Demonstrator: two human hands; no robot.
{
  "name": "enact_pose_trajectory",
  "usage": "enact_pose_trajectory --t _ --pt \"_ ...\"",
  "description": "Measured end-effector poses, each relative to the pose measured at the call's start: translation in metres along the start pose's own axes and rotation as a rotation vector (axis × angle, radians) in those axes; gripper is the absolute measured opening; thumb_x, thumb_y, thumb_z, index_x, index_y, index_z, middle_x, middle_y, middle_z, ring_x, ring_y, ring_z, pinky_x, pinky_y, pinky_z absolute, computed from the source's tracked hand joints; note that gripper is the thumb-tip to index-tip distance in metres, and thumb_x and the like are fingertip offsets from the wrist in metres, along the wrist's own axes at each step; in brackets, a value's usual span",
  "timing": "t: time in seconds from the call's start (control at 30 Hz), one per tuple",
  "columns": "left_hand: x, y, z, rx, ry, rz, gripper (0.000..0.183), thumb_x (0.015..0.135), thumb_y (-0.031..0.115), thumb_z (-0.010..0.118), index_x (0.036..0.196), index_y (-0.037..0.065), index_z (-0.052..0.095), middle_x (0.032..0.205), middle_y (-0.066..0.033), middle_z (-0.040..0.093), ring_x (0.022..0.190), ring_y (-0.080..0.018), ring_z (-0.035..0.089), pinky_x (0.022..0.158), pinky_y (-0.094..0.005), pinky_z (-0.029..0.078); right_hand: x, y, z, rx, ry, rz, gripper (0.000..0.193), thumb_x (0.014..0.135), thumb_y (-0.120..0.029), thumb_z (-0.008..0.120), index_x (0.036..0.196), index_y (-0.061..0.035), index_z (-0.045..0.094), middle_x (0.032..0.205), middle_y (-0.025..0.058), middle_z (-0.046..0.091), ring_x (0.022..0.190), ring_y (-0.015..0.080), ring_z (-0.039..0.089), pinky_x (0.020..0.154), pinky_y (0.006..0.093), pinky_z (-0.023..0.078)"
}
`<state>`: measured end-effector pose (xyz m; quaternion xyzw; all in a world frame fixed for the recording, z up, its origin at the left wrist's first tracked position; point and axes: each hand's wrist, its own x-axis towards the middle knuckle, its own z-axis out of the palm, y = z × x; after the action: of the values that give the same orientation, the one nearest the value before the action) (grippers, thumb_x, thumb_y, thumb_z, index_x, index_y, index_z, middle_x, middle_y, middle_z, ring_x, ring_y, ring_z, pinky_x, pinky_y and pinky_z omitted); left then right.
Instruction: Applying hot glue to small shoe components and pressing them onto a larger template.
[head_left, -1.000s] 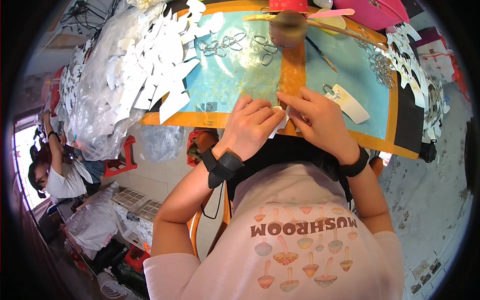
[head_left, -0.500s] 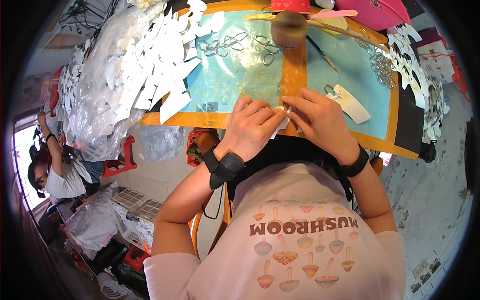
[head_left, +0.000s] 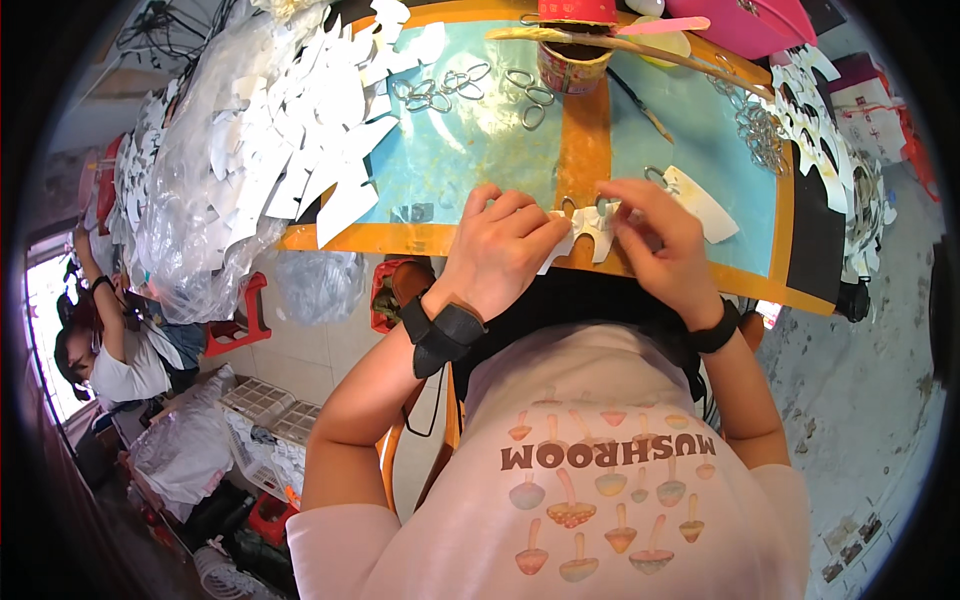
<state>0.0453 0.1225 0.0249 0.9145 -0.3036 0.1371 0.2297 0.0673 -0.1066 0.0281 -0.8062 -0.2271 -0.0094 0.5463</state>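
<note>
A small white cut piece [head_left: 594,236], leather-like and notched along its lower edge, is held over the front edge of the table. My left hand [head_left: 508,245] is closed on its left end, with thumb and fingers pressed together. Two metal rings stand up at its upper edge, a left ring [head_left: 568,205] and a right ring [head_left: 602,206]. Beside the right ring, my right hand [head_left: 665,238] has its thumb and forefinger apart. Just beyond that hand lies another white piece [head_left: 705,208] with a metal ring [head_left: 655,175] at its corner.
White cut pieces [head_left: 290,130] are heaped at the left on clear plastic. Loose metal rings [head_left: 440,90] lie farther back, with more rings [head_left: 762,140] at the right. A patterned pot [head_left: 573,70] bears a wooden stick [head_left: 640,46]. A brush [head_left: 640,105] lies nearby. Another person [head_left: 125,350] is far left.
My right hand has come away to the right and its fingers have parted, baring more of the white piece and its rings. My left hand keeps its hold in about the same place.
</note>
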Motion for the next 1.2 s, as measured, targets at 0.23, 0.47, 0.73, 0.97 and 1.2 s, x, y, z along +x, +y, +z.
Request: enact_pose_trajectory --t 0.23,0.47,0.73,0.97,1.2 --pt "0.001 0.000 -0.001 0.006 0.011 0.004 0.021 0.080 0.011 0.071 0.100 0.012 0.073 0.081 -0.0002 0.063 0.089 -0.0190 0.064 0.087 -0.0381 0.041 -0.005 0.000 0.012 -0.294 -0.075 -0.252 0.052 0.084 0.004 0.066 0.135 -0.0033 0.057 0.095 0.0093 0.071 0.081 0.0271 0.064 0.067 0.0357 0.054" --pt "0.002 -0.002 0.003 -0.057 0.022 -0.063 0.011 0.084 0.009 0.072 0.095 0.012 0.072 0.079 -0.0012 0.064 0.083 -0.0210 0.063 0.085 -0.0383 0.040 -0.003 -0.002 0.012 -0.304 -0.071 -0.178 0.048 0.086 -0.001 0.067 0.133 -0.0046 0.056 0.087 0.0118 0.067 0.079 0.0292 0.063 0.064 0.0376 0.052" --pt "0.012 -0.003 0.002 -0.230 0.008 -0.235 0.007 0.085 0.008 0.072 0.091 0.010 0.070 0.081 -0.0040 0.067 0.082 -0.0237 0.063 0.087 -0.0381 0.038 0.008 -0.002 0.011 -0.264 -0.125 -0.112 0.015 0.083 -0.012 0.076 0.095 -0.0071 0.068 0.082 0.0073 0.063 0.074 0.0281 0.060 0.062 0.0386 0.049" --pt "0.012 -0.006 0.006 -0.238 0.043 -0.233 0.007 0.085 0.007 0.072 0.092 0.010 0.070 0.081 -0.0049 0.067 0.080 -0.0244 0.063 0.085 -0.0379 0.038 0.010 -0.003 0.016 -0.380 -0.088 -0.187 0.009 0.085 -0.009 0.071 0.092 -0.0073 0.066 0.081 0.0081 0.060 0.075 0.0293 0.061 0.063 0.0402 0.050" --pt "0.010 -0.006 0.005 -0.193 0.060 -0.146 0.008 0.085 0.005 0.071 0.092 0.010 0.068 0.081 -0.0041 0.066 0.079 -0.0244 0.062 0.083 -0.0381 0.038 0.020 0.001 0.012 -0.377 -0.155 -0.216 0.007 0.089 -0.007 0.066 0.093 -0.0066 0.060 0.082 0.0102 0.058 0.075 0.0326 0.062 0.061 0.0428 0.049"
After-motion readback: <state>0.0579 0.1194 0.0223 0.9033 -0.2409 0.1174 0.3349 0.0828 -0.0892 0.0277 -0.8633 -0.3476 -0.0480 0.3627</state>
